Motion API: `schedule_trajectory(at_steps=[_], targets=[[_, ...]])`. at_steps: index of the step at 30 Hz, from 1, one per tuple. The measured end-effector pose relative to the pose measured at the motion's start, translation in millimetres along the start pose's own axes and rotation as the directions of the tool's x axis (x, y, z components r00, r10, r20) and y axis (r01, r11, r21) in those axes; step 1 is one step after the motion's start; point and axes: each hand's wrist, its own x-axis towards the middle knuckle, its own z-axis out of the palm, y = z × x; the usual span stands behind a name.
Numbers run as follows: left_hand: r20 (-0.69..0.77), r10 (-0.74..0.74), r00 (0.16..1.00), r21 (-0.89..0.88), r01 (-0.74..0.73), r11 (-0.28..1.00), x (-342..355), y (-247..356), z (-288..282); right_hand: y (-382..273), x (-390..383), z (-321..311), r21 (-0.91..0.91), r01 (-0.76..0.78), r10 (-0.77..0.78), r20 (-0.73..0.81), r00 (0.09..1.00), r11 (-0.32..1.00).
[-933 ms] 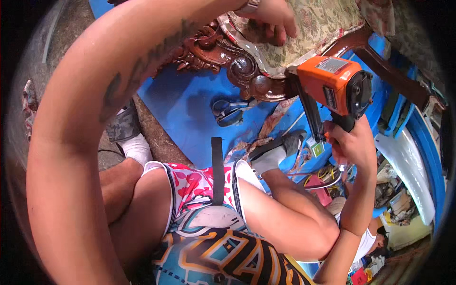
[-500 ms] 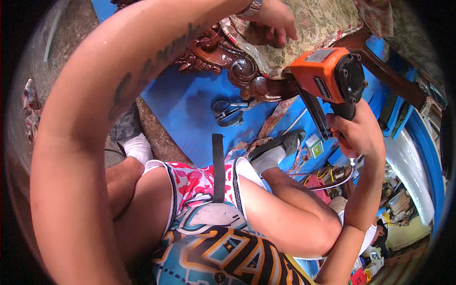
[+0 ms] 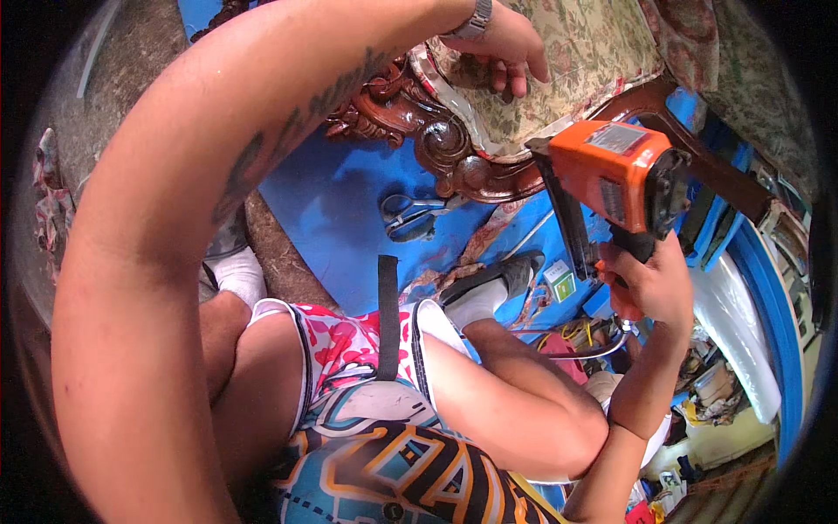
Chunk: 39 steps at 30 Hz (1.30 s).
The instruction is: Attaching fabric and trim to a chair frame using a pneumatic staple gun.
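Note:
My right hand is wrapped round the black grip of an orange and black pneumatic staple gun. An air hose hangs from below the grip. The gun's nose is at the edge of a floral upholstered panel, set in a carved, glossy brown wooden frame; whether it touches cannot be made out. Over the fabric, near its left border, my left hand has its fingers bent and somewhat apart, with nothing visible in them. A metal watch is on that wrist.
Scissors with dark handles lie on a blue sheet below the frame. Fabric scraps and a small white-and-green box lie near my foot. Clutter and a clear plastic-wrapped roll stand at the right.
The staple gun and my right hand have shifted slightly down, the gun's nose lower along the panel's edge. My left hand stays over the fabric. The view has shifted a little.

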Motion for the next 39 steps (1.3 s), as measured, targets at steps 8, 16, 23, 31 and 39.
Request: schedule_trajectory(at_steps=[8, 16, 23, 31, 39], targets=[[0.069, 0.074, 0.995, 0.099, -0.081, 0.992, 30, -15, -11, -11, 13, 4, -0.293, 0.046, -0.047, 0.005, 0.999, 0.955], [-0.111, 0.144, 0.983, 0.146, -0.127, 0.981, 5, 17, -11, 8, -12, -58, 0.173, 0.068, -0.047, -0.119, 0.992, 0.982], [-0.285, 0.361, 0.888, -0.235, -0.430, 0.872, 11, 88, 67, 15, -11, -104, 0.688, 0.235, -0.231, -0.101, 0.968, 0.686], [-0.122, 0.297, 0.947, -0.965, -0.183, 0.188, 49, 144, 111, 45, 59, -160, 0.755, 0.271, -0.313, -0.092, 0.945, 0.598], [-0.275, 0.298, 0.914, -0.961, -0.271, -0.056, 74, 147, 162, 76, 114, -189, 0.818, 0.269, -0.442, -0.020, 0.897, 0.508]])
